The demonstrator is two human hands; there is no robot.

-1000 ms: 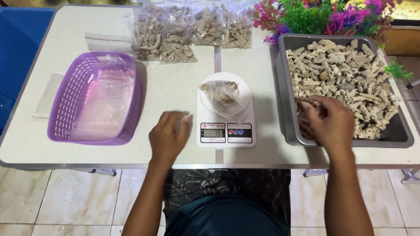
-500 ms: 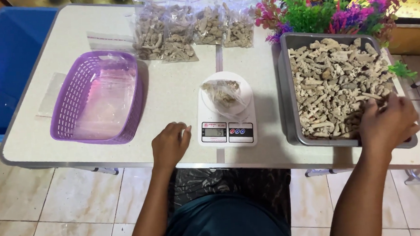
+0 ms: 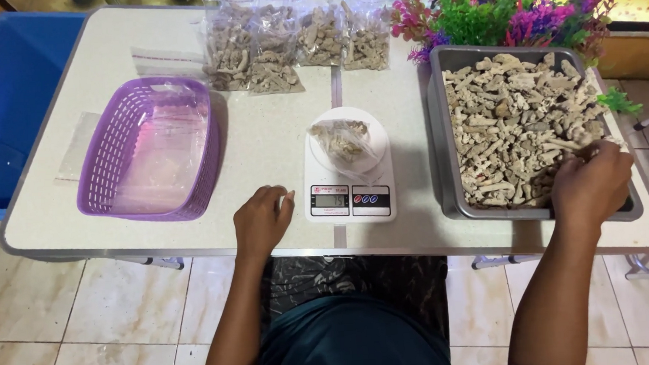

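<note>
The coral rubble pieces are lying heaped in the grey tray at the counter's right side. The right hand is reaching into them at the near corner, its grip curled around some pieces. The left hand is resting loosely closed beside the white scale, which is bearing a small filled bag. A purple basket is sitting further left.

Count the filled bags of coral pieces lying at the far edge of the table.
4, in a row at the table's far edge: first bag, second bag, third bag, fourth bag. They overlap, so another could be hidden.
</note>
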